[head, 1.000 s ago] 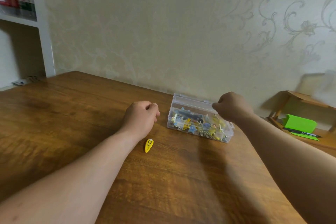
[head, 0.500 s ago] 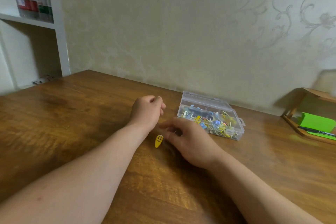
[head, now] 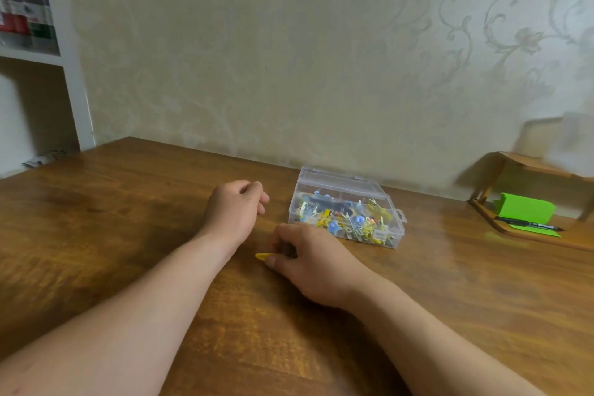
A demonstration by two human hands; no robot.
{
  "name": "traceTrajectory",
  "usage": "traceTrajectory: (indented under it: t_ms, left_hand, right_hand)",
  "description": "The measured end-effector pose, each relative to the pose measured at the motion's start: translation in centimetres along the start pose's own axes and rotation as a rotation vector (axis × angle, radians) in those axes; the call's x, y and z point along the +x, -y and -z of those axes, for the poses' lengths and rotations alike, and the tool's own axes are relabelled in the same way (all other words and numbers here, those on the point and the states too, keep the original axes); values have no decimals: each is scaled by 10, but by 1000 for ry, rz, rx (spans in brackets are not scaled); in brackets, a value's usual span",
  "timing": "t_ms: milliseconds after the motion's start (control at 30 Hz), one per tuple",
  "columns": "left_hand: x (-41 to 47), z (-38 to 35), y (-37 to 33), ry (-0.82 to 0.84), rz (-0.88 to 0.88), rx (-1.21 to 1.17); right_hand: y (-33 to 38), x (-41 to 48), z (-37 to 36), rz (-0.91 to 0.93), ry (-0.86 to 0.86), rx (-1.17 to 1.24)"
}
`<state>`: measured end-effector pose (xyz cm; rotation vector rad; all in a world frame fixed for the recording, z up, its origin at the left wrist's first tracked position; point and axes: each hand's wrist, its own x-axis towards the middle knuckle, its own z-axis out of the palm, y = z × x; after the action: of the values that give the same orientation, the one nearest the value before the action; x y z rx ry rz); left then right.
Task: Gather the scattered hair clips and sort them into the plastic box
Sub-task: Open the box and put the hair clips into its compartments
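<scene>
Right hand (head: 316, 262) on yellow clip (head: 263, 256)

No text, label, brand or number can be read anywhere: the packages on the white shelf (head: 29, 19) at far left are blurred, and the black pen (head: 527, 226) at far right shows only an illegible smear.

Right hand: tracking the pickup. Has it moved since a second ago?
Yes. The right hand left the plastic box, coming nearer and left to the yellow clip.

Open wooden table (head: 112, 219) leftward; plastic box (head: 345, 217) just beside right hand (head: 316, 262).
</scene>
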<state>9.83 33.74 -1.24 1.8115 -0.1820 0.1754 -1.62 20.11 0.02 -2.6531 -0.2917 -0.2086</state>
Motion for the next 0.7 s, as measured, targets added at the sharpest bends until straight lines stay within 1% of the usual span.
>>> traceTrajectory:
  t_ms: [167, 267, 300, 333, 367, 433, 467, 533, 633, 700]
  left_hand:
    - [-1, 0, 0, 11, -18, 3]
    - [-2, 0, 0, 13, -15, 15]
    - [-2, 0, 0, 14, -17, 22]
    - [-2, -1, 0, 16, -20, 26]
    - [-2, -2, -1, 17, -22, 31]
    - [-2, -2, -1, 15, -20, 42]
    - [-2, -2, 0, 17, -20, 38]
    - [-2, -1, 0, 29, -25, 16]
    - [-2, 0, -1, 34, -28, 21]
    - [-3, 0, -2, 37, -29, 30]
  right_hand:
    - [-3, -4, 11, -43, 85, 20]
    - [-4, -7, 21, -66, 175, 27]
    - [-5, -7, 26, -77, 192, 31]
    - [-7, -7, 30, -85, 172, 39]
    - [-11, -7, 34, -94, 106, 51]
    - [-23, -2, 46, -139, -121, 97]
    - [-31, 3, 55, -184, -232, 141]
    - [-51, 15, 74, -287, -389, 218]
    - [-90, 37, 100, -407, -496, 222]
    - [-111, 49, 109, -470, -474, 189]
